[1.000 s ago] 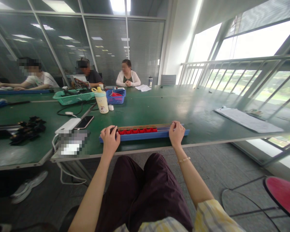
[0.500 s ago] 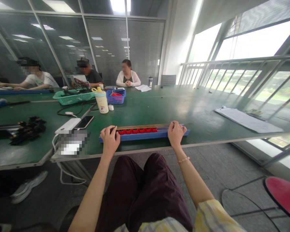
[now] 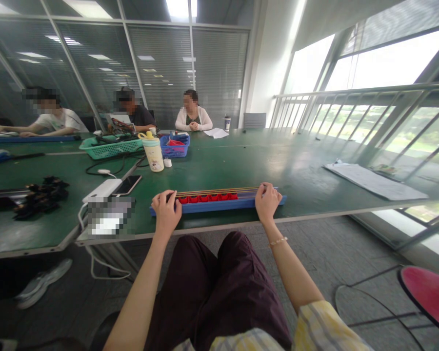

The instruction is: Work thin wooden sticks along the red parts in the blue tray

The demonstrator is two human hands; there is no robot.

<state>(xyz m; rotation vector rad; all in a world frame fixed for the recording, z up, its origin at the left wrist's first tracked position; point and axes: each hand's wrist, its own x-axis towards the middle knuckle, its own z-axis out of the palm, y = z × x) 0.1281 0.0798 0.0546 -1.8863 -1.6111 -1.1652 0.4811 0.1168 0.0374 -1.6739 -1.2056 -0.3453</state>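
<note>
1. The left hand (image 3: 166, 212) curls over the left end of a blue bar (image 3: 219, 206).
2. The right hand (image 3: 267, 202) curls over its right end.
3. Thin rods (image 3: 219, 190) run along the bar, above a row of red pieces (image 3: 208, 198).
4. The bar lies on a green table (image 3: 296, 165), near a phone (image 3: 128, 185) and a bottle (image 3: 153, 154).

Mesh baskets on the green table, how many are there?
2. A green plastic mesh basket holds cables towards the far side; a blue plastic mesh basket stands to its right, holding something red. Others may be hidden.
</note>
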